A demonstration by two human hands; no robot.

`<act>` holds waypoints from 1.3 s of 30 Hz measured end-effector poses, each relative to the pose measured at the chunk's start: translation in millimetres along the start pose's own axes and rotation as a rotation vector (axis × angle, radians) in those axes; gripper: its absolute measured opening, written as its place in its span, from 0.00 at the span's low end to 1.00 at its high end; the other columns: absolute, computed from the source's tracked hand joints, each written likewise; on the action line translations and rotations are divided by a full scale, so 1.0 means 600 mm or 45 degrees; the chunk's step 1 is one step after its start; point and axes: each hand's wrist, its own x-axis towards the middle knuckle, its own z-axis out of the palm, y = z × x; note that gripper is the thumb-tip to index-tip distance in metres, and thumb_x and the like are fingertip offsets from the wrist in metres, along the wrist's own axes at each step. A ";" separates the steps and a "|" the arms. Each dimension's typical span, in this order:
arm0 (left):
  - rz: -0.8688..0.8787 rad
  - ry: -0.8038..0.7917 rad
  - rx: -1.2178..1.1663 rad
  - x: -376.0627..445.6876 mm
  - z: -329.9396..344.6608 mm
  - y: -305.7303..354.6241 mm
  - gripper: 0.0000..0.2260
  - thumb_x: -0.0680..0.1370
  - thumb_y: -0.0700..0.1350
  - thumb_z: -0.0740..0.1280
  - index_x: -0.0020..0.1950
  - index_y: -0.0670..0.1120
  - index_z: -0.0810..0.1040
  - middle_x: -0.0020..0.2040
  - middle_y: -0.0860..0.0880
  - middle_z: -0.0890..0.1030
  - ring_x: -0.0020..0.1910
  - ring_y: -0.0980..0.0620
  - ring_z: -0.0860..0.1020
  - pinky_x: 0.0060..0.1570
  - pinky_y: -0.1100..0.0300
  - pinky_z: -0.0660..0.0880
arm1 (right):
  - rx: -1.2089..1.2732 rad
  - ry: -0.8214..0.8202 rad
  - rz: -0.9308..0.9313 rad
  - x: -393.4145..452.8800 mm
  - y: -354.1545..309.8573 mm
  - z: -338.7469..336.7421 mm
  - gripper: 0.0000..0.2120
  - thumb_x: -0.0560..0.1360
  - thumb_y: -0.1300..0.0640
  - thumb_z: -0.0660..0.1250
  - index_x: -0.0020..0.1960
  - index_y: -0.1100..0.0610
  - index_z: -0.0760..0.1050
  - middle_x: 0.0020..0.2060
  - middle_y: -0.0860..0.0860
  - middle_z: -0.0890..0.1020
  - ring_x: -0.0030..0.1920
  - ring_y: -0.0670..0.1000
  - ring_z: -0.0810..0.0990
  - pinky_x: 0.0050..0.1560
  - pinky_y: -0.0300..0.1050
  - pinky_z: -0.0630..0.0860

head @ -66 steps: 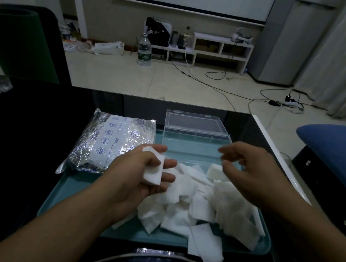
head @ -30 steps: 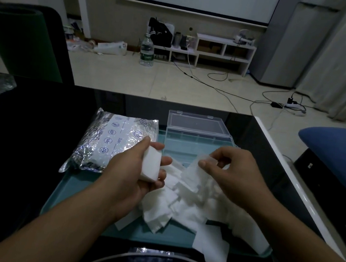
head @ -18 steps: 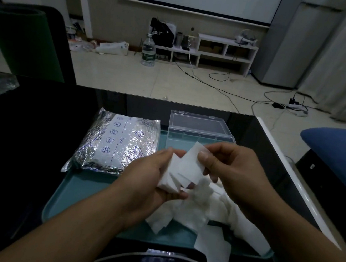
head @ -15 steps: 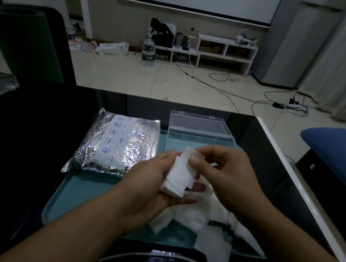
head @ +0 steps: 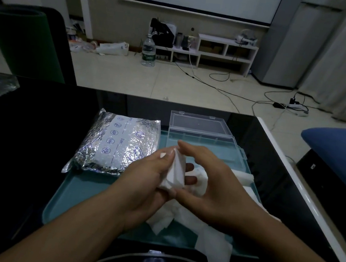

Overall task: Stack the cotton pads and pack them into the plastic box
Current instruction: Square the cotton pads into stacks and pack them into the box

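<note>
A small stack of white cotton pads (head: pixel 176 173) stands on edge in my left hand (head: pixel 147 181), which grips it between thumb and fingers above the teal tray (head: pixel 66 196). Over the stack arches my right hand (head: pixel 213 186), index fingertip on its top edge and thumb against its bottom edge, pinching it. Beneath both hands, loose cotton pads (head: pixel 191 222) lie in a heap on the tray, one overhanging the near rim. The clear plastic box (head: pixel 205 142) sits open at the tray's far right, its lid (head: pixel 197 123) tipped back.
A silver foil bag (head: pixel 118 143) lies on the tray's far left. The tray rests on a black table (head: pixel 24 145) with a white edge on the right. A blue seat (head: pixel 339 155) is at the right, a green roll (head: pixel 23 43) at far left.
My right hand picked a pad from the heap, carried it to the stack in my left hand and laid it on. Both hands now close around the stack.
</note>
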 end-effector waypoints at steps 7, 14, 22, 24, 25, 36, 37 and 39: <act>-0.016 -0.025 -0.015 0.001 -0.005 -0.001 0.14 0.82 0.45 0.58 0.62 0.45 0.80 0.55 0.39 0.83 0.46 0.41 0.84 0.44 0.47 0.82 | -0.026 0.010 -0.026 -0.004 -0.005 -0.001 0.38 0.70 0.48 0.75 0.76 0.50 0.61 0.66 0.41 0.71 0.66 0.37 0.69 0.66 0.34 0.67; -0.012 -0.071 -0.029 0.005 -0.009 -0.001 0.14 0.82 0.42 0.57 0.63 0.44 0.79 0.59 0.39 0.82 0.51 0.41 0.83 0.48 0.49 0.82 | -0.043 -0.003 -0.027 -0.004 -0.006 -0.007 0.39 0.70 0.48 0.75 0.76 0.49 0.60 0.66 0.40 0.72 0.66 0.37 0.69 0.67 0.33 0.65; -0.090 -0.106 -0.087 0.002 -0.004 -0.002 0.15 0.83 0.44 0.56 0.61 0.42 0.80 0.58 0.35 0.81 0.56 0.37 0.81 0.54 0.43 0.79 | -0.045 -0.005 0.012 -0.005 -0.001 -0.011 0.43 0.68 0.47 0.77 0.76 0.45 0.59 0.65 0.39 0.73 0.64 0.36 0.70 0.63 0.27 0.65; -0.052 -0.111 -0.062 0.001 -0.004 -0.004 0.15 0.83 0.43 0.57 0.54 0.44 0.84 0.53 0.37 0.84 0.47 0.40 0.84 0.49 0.45 0.81 | -0.035 -0.003 0.003 -0.005 -0.002 -0.011 0.43 0.68 0.47 0.77 0.76 0.46 0.59 0.66 0.37 0.72 0.66 0.35 0.68 0.65 0.28 0.64; -0.041 -0.109 -0.058 0.001 -0.003 -0.004 0.15 0.82 0.42 0.57 0.50 0.45 0.85 0.50 0.38 0.85 0.44 0.41 0.84 0.46 0.46 0.81 | -0.032 0.001 -0.002 -0.005 -0.003 -0.011 0.43 0.68 0.47 0.77 0.76 0.46 0.59 0.66 0.37 0.72 0.66 0.35 0.68 0.66 0.28 0.63; -0.029 -0.115 0.013 0.000 0.000 -0.004 0.13 0.81 0.45 0.59 0.60 0.50 0.81 0.54 0.41 0.84 0.52 0.39 0.83 0.49 0.45 0.81 | 0.040 0.037 0.082 -0.001 0.004 -0.007 0.45 0.65 0.48 0.78 0.75 0.41 0.57 0.64 0.37 0.72 0.64 0.34 0.69 0.63 0.28 0.66; -0.032 -0.105 0.006 -0.001 0.000 -0.001 0.13 0.81 0.45 0.59 0.60 0.50 0.80 0.53 0.40 0.84 0.50 0.39 0.83 0.49 0.44 0.80 | 0.052 0.043 0.091 -0.001 0.003 -0.009 0.45 0.65 0.47 0.78 0.75 0.40 0.57 0.63 0.36 0.72 0.63 0.33 0.69 0.63 0.28 0.66; -0.031 -0.066 -0.039 -0.002 -0.002 0.007 0.12 0.82 0.45 0.58 0.61 0.49 0.79 0.51 0.37 0.84 0.44 0.40 0.84 0.45 0.46 0.82 | 0.113 0.072 0.139 0.000 0.002 -0.017 0.41 0.65 0.42 0.73 0.74 0.39 0.57 0.61 0.34 0.72 0.62 0.31 0.69 0.61 0.27 0.67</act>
